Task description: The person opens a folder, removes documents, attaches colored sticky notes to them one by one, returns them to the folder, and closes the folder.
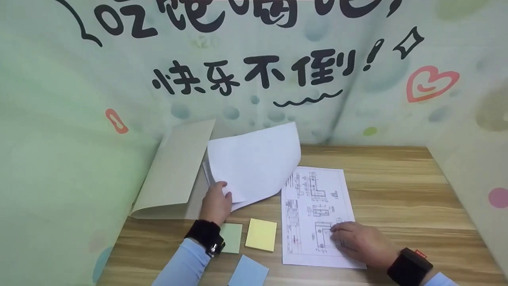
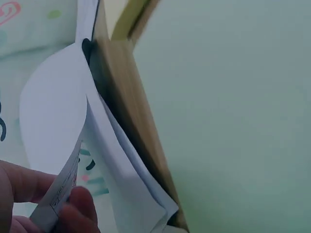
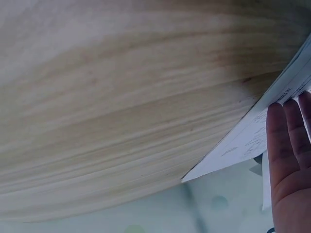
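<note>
My left hand (image 1: 216, 203) pinches the near left edge of a white sheet (image 1: 254, 159), which bows upward with its blank side toward me. In the left wrist view, the thumb and fingers grip this sheet (image 2: 53, 107), and print shows on its other side. More paper (image 2: 124, 179) lies beneath. Left of the hand, a beige folder (image 1: 178, 171) stands with its cover raised. My right hand (image 1: 363, 243) rests on the lower right part of a printed technical drawing (image 1: 309, 254). Its fingers (image 3: 278, 131) lie extended on the sheet in the right wrist view.
Close to the left wrist are a green sticky-note pad (image 1: 234, 238), a yellow pad (image 1: 260, 235) and a blue pad (image 1: 249, 272). The wooden table (image 1: 408, 190) meets a printed cloth backdrop (image 1: 238, 107) behind and at both sides.
</note>
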Demonstrator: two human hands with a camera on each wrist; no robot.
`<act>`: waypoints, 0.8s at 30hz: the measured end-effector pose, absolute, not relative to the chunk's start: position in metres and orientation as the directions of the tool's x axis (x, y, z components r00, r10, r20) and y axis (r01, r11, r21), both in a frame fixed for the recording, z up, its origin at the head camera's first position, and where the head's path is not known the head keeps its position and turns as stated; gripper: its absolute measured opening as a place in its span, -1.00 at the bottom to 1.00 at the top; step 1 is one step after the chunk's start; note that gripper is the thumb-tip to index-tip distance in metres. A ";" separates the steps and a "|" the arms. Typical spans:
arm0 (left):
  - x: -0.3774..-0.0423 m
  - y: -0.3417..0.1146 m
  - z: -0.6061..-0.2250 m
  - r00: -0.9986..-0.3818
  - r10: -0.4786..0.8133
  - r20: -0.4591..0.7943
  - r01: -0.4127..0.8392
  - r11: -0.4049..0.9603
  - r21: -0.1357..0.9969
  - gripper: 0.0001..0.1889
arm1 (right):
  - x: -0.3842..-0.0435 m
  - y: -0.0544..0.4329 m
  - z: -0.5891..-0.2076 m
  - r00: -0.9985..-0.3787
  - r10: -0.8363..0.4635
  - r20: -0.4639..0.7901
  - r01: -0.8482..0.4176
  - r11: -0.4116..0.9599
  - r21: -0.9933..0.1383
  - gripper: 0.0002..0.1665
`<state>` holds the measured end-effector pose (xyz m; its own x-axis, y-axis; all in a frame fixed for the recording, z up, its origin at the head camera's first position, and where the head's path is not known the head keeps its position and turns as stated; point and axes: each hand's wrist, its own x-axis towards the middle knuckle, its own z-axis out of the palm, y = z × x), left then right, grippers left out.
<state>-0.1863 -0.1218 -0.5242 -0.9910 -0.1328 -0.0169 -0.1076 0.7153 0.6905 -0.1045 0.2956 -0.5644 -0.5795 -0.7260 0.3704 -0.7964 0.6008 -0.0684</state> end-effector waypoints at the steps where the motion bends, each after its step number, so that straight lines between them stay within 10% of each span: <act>1: -0.186 -0.124 -0.526 -0.991 -0.133 -0.023 -0.114 0.733 0.670 -0.60 | -0.104 0.295 -0.565 -0.580 -0.723 0.374 -0.795 0.602 -0.071 -0.74; 24: -0.169 -0.124 -0.525 -0.999 -0.001 0.033 0.013 0.905 0.424 -0.71 | -0.106 0.294 -0.569 -0.602 -0.718 0.350 -0.785 0.611 -0.098 -0.77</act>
<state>-0.1690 -0.1243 -0.5254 -0.9994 -0.0009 0.0332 0.0133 0.9055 0.4242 -0.1061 0.2941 -0.5690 -0.6023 -0.7176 0.3496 -0.7853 0.6114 -0.0979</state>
